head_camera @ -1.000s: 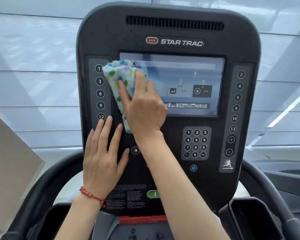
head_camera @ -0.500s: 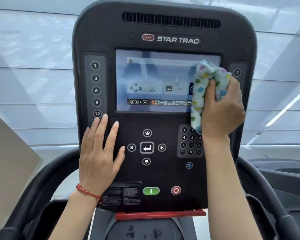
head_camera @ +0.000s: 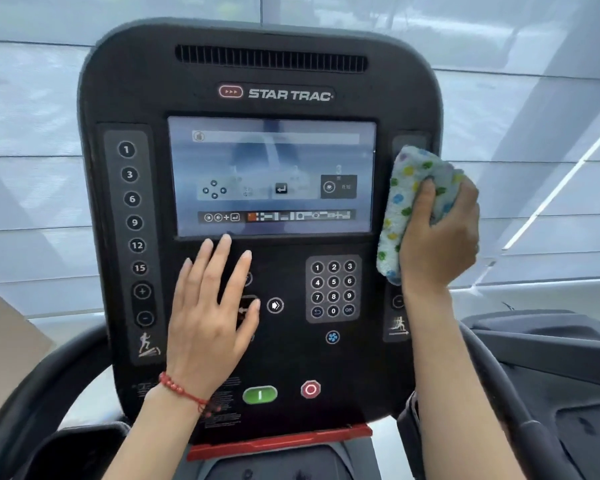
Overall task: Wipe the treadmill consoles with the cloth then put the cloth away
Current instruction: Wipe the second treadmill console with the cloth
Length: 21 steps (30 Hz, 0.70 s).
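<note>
From the head camera, the right hand (head_camera: 439,237) has moved from the screen's right edge to the console's (head_camera: 257,81) right button strip, at 3 o'clock from the screen (head_camera: 272,174), gripping the dotted cloth (head_camera: 407,188) against it. The left hand (head_camera: 208,306), before at the lower left, now lies flat with straight fingers over the arrow buttons, at 6 o'clock from the screen. A keypad (head_camera: 333,288), a green button (head_camera: 260,394) and a red button (head_camera: 310,389) are visible. The cloth hides most right-strip numbers; the screen text is blurred.
</note>
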Available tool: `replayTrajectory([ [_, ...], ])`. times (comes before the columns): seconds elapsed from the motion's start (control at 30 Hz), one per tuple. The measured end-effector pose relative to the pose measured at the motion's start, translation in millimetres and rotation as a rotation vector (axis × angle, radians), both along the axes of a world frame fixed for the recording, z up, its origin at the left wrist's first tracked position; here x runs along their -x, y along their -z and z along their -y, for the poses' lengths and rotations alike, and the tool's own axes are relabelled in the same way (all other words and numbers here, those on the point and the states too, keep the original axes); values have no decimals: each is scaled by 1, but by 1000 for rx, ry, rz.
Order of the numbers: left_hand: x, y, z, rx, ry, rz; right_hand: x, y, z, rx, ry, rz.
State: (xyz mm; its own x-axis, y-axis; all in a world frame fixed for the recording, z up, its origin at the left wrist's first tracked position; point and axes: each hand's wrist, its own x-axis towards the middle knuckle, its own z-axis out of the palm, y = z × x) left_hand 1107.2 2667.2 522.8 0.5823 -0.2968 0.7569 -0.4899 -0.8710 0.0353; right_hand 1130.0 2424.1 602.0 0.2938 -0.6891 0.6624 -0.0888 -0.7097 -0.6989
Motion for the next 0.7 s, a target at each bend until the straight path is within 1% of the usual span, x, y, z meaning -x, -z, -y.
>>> replayTrajectory([
  [0.1,-4,0,9,-27,-11,9,-15,-19,-3,73,15,19],
  [0.27,-6,0,13,-29,-28,18,-56,-72,-1,152,-55,34],
  [0.33,-6,1,13,-29,-28,21,-68,-83,1,184,-56,31],
  [0.4,-6,1,13,-34,-35,26,-69,-80,3,200,-32,19],
  [0.53,-7,2,12,-38,-31,27,-54,-57,4,193,-27,3],
  [0.7,-8,4,13,-30,-26,42,-20,-6,3,175,-35,18],
])
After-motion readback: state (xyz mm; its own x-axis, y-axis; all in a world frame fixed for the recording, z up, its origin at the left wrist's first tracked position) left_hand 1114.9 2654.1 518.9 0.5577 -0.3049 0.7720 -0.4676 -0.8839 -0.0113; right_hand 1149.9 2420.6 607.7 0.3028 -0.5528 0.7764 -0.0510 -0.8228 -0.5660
